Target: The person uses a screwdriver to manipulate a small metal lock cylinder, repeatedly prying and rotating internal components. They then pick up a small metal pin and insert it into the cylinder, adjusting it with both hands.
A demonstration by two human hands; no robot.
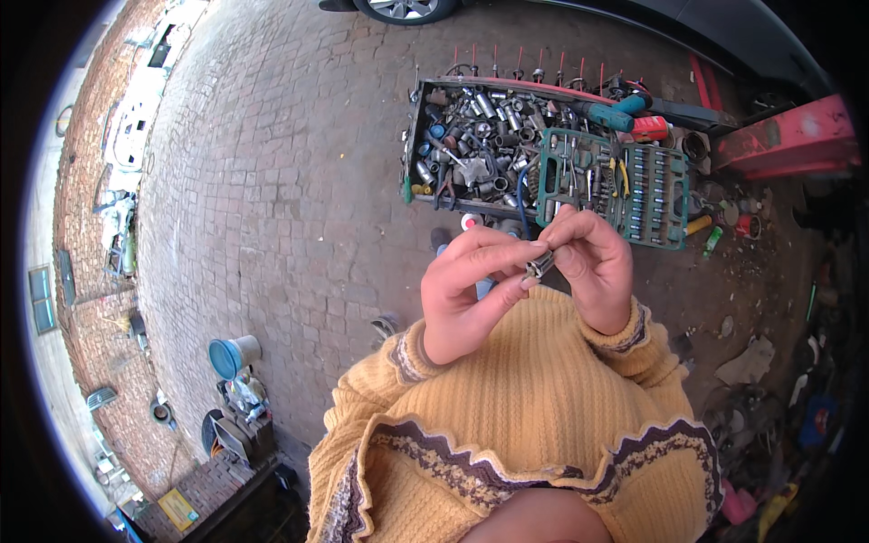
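Note:
In front of my chest, both hands meet on a small metal part, silvery with a dark side, shaped somewhat like a socket. My left hand pinches its left side between thumb and fingers. From the right, the fingertips of my right hand close on its upper end. Fingers cover much of the part, so its exact kind does not show. Just beyond my hands lies an opened green tool case with rows of small bits and sockets. Yellow-handled pliers rest on it.
A metal tray heaped with loose sockets stands beyond my hands, with upright red-tipped rods along its far edge. Nearby are a teal-handled tool, a red can and a red beam. A blue bucket stands on brick paving.

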